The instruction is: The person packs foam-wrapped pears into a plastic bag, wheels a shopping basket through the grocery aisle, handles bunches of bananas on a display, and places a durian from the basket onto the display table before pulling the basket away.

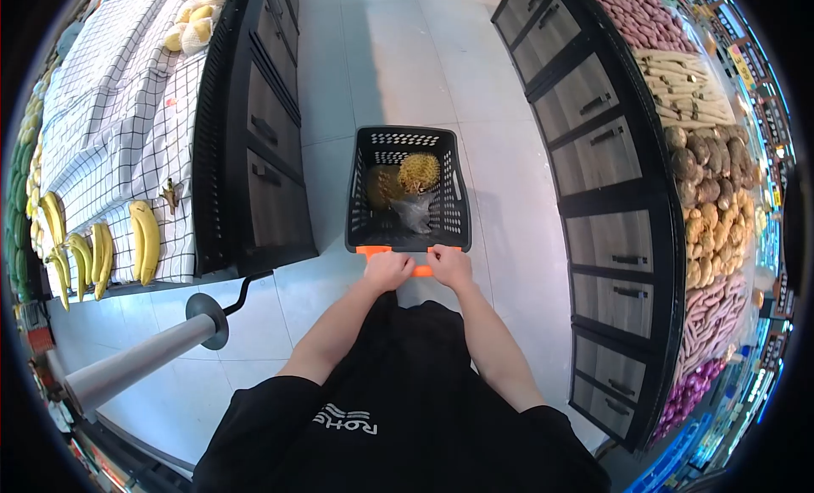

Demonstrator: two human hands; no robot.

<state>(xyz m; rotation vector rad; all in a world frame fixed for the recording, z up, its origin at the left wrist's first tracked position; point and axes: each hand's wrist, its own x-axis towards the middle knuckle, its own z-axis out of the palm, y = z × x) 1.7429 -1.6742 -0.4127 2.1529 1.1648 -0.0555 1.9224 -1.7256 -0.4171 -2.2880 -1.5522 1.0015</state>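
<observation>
Both hands grip the orange handle point(421, 272) of a dark, perforated shopping basket point(363, 230) that is in front of me. My left hand point(389, 271) is closed around the handle's left part, and my right hand point(450, 265) is closed around its right part. Inside the basket, a spiky yellow-brown fruit that looks like a durian point(418, 172) lies toward the far right. Left of it is a duller brownish item point(383, 186), whose kind I cannot make out. A clear plastic bag point(414, 213) lies nearer to me; its contents are unclear.
A pale tiled floor aisle point(398, 61) runs ahead between two dark drawer stands. Bananas point(145, 243) lie on the checked cloth point(127, 94) at left, near a roll of plastic bags point(140, 357). Potatoes point(716, 230) and other root vegetables fill the right stand.
</observation>
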